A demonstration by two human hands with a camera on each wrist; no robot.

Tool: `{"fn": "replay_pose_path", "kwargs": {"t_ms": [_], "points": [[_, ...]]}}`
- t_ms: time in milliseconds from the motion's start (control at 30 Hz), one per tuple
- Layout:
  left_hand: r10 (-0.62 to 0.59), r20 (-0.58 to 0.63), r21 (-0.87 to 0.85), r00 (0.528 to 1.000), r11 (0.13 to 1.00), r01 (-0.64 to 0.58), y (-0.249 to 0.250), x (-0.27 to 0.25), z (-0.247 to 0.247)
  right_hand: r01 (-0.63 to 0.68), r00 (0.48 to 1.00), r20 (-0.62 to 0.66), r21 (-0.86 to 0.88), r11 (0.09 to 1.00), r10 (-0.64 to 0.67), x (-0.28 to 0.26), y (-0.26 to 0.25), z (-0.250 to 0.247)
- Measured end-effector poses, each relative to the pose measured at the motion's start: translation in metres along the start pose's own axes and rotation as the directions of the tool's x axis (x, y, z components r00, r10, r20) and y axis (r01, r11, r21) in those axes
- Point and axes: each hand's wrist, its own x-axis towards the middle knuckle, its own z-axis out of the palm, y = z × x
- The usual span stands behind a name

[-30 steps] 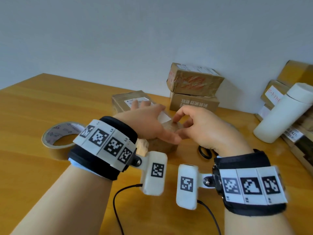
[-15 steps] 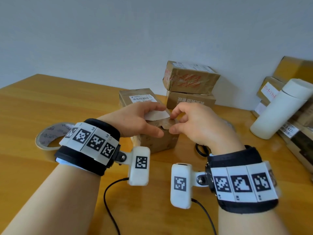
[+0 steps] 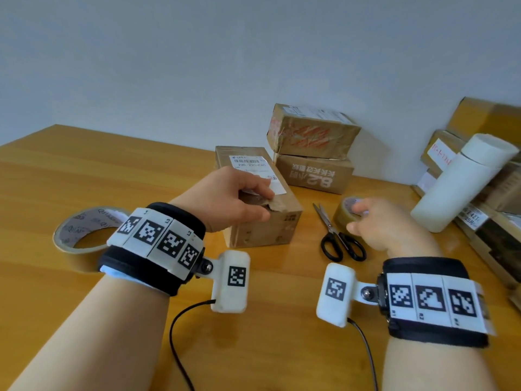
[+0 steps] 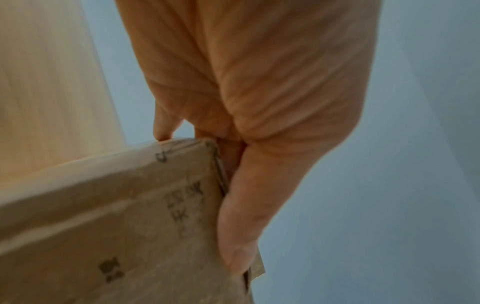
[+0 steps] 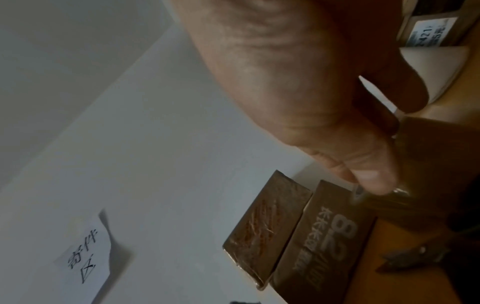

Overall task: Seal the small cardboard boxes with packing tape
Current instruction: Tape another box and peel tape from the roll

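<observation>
At frame centre the box point(image 3: 262, 218) is pinned by the left hand point(image 3: 231, 201) while, freshly withdrawn, the right hand point(image 3: 386, 227) is closed on a tape roll point(image 3: 345, 211) at right, ready for sealing.

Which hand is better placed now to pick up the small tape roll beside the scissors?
The right hand: its fingers already touch the small tape roll, right of the scissors. The left hand is busy holding the box flap down.

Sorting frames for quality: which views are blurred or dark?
Head view: evenly lit, fairly sharp, right hand slightly blurred. Left wrist: soft, box print smeared. Right wrist: dim, right hand and small tape roll in shadow.
</observation>
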Motion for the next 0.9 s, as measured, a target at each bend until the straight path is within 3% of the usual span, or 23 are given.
{"fn": "replay_pose_path", "kwargs": {"t_ms": [200, 333, 433, 500, 600, 700, 800, 900], "points": [[-0.025, 0.118, 0.063, 0.993, 0.998, 0.018, 0.007, -0.003, -0.003, -0.017, 0.996, 0.087, -0.131, 0.991, 0.029, 0.007, -0.005, 0.008], [-0.053, 0.251, 0.198, 0.967, 0.98, 0.003, 0.01, -0.005, -0.006, -0.02, 0.99, 0.129, -0.202, 0.979, 0.047, 0.014, -0.008, 0.016], [-0.059, 0.284, 0.301, 0.957, 0.953, -0.031, 0.012, -0.005, -0.004, -0.005, 0.991, 0.129, -0.218, 0.976, 0.034, 0.015, -0.008, 0.014], [-0.06, 0.249, 0.316, 0.967, 0.948, -0.022, 0.012, -0.005, 0.0, 0.01, 0.992, 0.122, -0.21, 0.978, 0.016, 0.012, -0.008, 0.012], [-0.03, 0.099, 0.167, 0.995, 0.986, 0.013, 0.011, -0.006, 0.003, 0.045, 0.997, 0.076, -0.158, 0.986, -0.033, 0.006, -0.007, 0.006], [0.007, 0.012, 0.13, 1.0, 0.991, -0.009, 0.011, -0.006, 0.002, 0.077, 0.996, 0.042, -0.073, 0.994, -0.074, -0.003, -0.009, -0.004], [-0.003, -0.001, 0.154, 1.0, 0.988, 0.003, 0.013, -0.005, 0.004, 0.12, 0.992, 0.015, 0.107, 0.987, -0.123, -0.012, -0.014, -0.017], [-0.019, -0.011, 0.217, 1.0, 0.976, 0.021, 0.016, -0.004, 0.007, 0.221, 0.975, -0.051, 0.321, 0.921, -0.216, -0.025, -0.017, -0.027]]}}
